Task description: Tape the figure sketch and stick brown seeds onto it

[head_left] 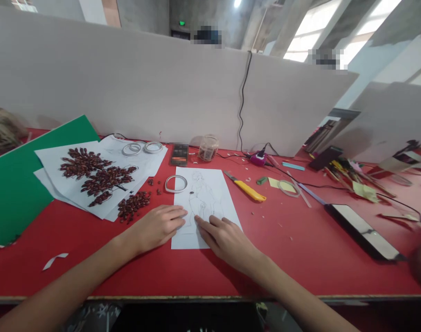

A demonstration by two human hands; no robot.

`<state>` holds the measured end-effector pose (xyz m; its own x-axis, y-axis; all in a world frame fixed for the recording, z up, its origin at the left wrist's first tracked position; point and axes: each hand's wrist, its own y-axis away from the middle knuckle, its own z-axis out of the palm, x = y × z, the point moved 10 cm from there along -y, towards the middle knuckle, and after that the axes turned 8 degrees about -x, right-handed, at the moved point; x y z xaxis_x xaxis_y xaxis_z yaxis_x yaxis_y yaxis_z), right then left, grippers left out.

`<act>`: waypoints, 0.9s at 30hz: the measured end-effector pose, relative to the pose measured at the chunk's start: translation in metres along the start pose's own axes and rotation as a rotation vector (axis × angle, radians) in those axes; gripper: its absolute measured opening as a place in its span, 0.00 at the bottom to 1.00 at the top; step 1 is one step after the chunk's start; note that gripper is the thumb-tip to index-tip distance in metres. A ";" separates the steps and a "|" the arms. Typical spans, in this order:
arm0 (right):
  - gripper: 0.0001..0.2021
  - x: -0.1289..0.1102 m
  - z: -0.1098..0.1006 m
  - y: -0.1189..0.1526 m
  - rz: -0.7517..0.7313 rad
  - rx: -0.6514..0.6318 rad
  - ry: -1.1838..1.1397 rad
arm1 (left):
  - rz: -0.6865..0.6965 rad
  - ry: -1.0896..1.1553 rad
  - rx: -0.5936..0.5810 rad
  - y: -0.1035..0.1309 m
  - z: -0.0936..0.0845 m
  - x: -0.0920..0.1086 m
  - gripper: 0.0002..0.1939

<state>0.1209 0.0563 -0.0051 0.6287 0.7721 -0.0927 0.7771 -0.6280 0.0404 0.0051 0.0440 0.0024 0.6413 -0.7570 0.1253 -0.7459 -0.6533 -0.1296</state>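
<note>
A white sheet with a faint pencil drawing of a figure (205, 196) lies on the red table. My left hand (164, 223) rests on its left edge, fingers stretched out and holding nothing. On the lower part of the sheet is my right hand (224, 235), its index finger extended onto the paper and the other fingers loosely bent. One small dark seed (191, 192) sits on the drawing above my fingertips. A white tape ring (176, 184) overlaps the sheet's upper left edge. Beside my left hand is a pile of reddish-brown seeds (133, 206).
Seeds form a leaf-like pattern on papers (99, 205) at left, over a green board (9, 189). A yellow utility knife (250, 190) has its blade out. Behind stand a jar (208, 148), a phone (179, 155) and a purple socket (258, 159). A case (366, 230) lies right.
</note>
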 end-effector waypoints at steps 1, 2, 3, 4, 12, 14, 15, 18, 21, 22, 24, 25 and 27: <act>0.21 -0.001 0.000 0.001 -0.008 0.008 0.008 | -0.003 0.005 -0.002 0.001 0.000 0.000 0.14; 0.21 -0.001 0.000 0.003 -0.011 0.015 0.009 | -0.009 0.009 -0.002 0.003 0.000 -0.001 0.14; 0.20 0.000 -0.001 0.004 -0.014 0.022 0.011 | -0.017 0.010 -0.002 0.006 0.001 -0.002 0.14; 0.20 0.001 -0.001 0.006 -0.016 0.025 0.013 | -0.026 0.011 -0.003 0.008 0.001 -0.003 0.14; 0.19 0.018 -0.002 0.020 0.031 -0.023 -0.037 | -0.053 0.025 0.013 0.024 -0.006 -0.003 0.16; 0.19 0.016 -0.006 0.018 0.024 -0.026 -0.055 | -0.054 0.006 0.005 0.024 -0.008 -0.001 0.16; 0.19 0.014 -0.008 0.016 0.008 -0.017 -0.055 | -0.053 -0.003 0.001 0.023 -0.008 0.000 0.16; 0.20 0.004 -0.013 0.012 -0.056 0.038 -0.020 | -0.055 -0.024 -0.006 0.022 -0.008 0.002 0.16; 0.20 0.002 -0.011 0.012 -0.061 0.062 -0.035 | -0.067 -0.029 -0.013 0.023 -0.006 0.002 0.16; 0.19 0.004 -0.010 0.014 -0.049 0.065 -0.060 | -0.070 -0.026 -0.015 0.023 -0.006 0.002 0.16; 0.19 0.008 -0.009 0.019 -0.025 0.063 -0.114 | -0.075 -0.011 -0.018 0.023 -0.005 0.001 0.16; 0.19 0.010 -0.009 0.021 -0.018 0.054 -0.145 | -0.078 0.000 -0.018 0.023 -0.006 0.000 0.15; 0.18 0.019 -0.010 0.025 -0.013 0.036 -0.227 | -0.088 0.026 -0.021 0.021 -0.007 -0.001 0.14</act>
<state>0.1531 0.0564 0.0041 0.5934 0.7408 -0.3148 0.7810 -0.6245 0.0026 -0.0126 0.0313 0.0062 0.6999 -0.6959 0.1609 -0.6906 -0.7168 -0.0962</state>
